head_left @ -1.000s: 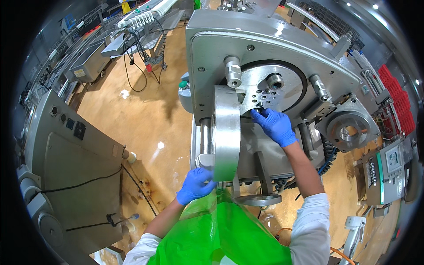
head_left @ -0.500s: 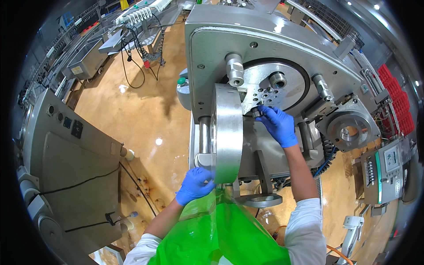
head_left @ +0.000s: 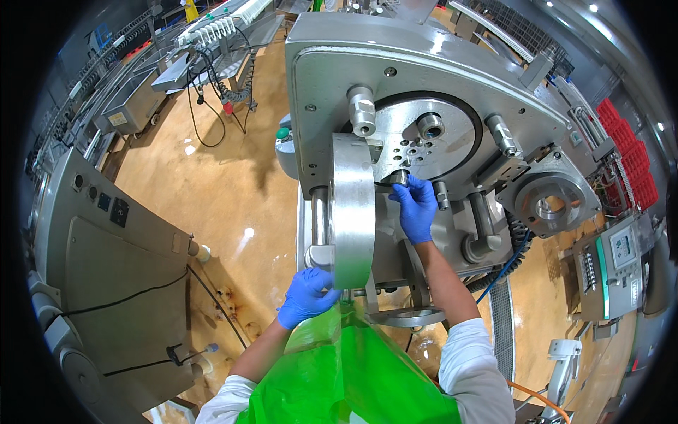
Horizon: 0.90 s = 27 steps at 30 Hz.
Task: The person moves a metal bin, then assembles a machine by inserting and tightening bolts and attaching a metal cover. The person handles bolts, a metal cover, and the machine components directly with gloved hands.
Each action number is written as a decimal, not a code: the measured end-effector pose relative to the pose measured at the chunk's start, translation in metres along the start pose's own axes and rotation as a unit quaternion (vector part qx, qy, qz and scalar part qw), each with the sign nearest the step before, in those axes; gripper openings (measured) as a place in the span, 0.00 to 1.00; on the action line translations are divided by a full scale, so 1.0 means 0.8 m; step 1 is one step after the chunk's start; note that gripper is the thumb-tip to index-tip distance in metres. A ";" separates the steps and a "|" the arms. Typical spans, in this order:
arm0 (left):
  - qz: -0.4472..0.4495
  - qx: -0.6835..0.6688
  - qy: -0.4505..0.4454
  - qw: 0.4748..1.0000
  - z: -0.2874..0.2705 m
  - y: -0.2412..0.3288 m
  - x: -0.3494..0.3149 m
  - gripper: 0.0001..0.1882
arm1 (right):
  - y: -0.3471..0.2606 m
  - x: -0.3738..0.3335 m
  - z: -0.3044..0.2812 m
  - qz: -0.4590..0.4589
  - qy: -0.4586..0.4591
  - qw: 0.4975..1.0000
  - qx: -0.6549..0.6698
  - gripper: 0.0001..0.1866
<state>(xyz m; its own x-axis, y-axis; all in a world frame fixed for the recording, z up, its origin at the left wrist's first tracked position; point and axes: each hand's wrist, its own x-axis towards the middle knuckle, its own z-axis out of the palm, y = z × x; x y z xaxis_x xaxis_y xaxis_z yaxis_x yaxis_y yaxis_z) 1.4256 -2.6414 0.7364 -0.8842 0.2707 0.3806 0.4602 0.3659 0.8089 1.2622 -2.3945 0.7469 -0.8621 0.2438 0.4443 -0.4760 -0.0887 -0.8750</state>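
Note:
My right hand [head_left: 415, 206], in a blue glove, reaches up to the lower part of a round steel plate [head_left: 452, 128] on the machine's front. Its thumb and fingertips close round a short cylindrical metal fitting [head_left: 400, 177] there. A second round fitting [head_left: 430, 126] sits higher on the plate, above several small holes. To the left, a thick metal ring [head_left: 353, 212] stands edge-on toward me. My left hand [head_left: 307, 297], also gloved, is closed with fingers curled beside the ring's lower edge. What lies inside those fingers is hidden.
Steel studs [head_left: 361, 112] jut from the machine front [head_left: 321, 81]. A flange with a round opening [head_left: 551, 201] hangs at the right, near a control panel [head_left: 621, 251]. A steel cabinet [head_left: 120, 283] stands left. An orange hose [head_left: 540, 401] lies low at the right.
My right hand has shifted left and turned more upright, its fingertips still at the lower fitting. My left hand stays by the ring's edge. The whole view has shifted slightly.

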 end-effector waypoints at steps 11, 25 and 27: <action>-0.008 -0.005 0.009 1.000 0.000 -0.007 -0.005 0.05 | -0.015 -0.014 0.013 0.289 0.031 0.907 0.305 0.05; -0.010 -0.025 0.023 0.999 0.001 -0.016 -0.009 0.04 | -0.086 -0.005 0.017 0.433 0.051 0.820 0.371 0.22; -0.011 -0.020 0.019 1.000 0.001 -0.017 -0.009 0.03 | -0.087 -0.007 0.020 0.428 0.057 0.821 0.374 0.24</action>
<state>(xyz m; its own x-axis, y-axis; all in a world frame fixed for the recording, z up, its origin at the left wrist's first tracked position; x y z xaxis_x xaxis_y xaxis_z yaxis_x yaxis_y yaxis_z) 1.4253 -2.6476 0.7221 -0.8965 0.2291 0.3791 0.4383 0.3357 0.8338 1.2972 -2.4051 0.8086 -0.9350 -0.1311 -0.3295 0.2845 -0.8320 -0.4762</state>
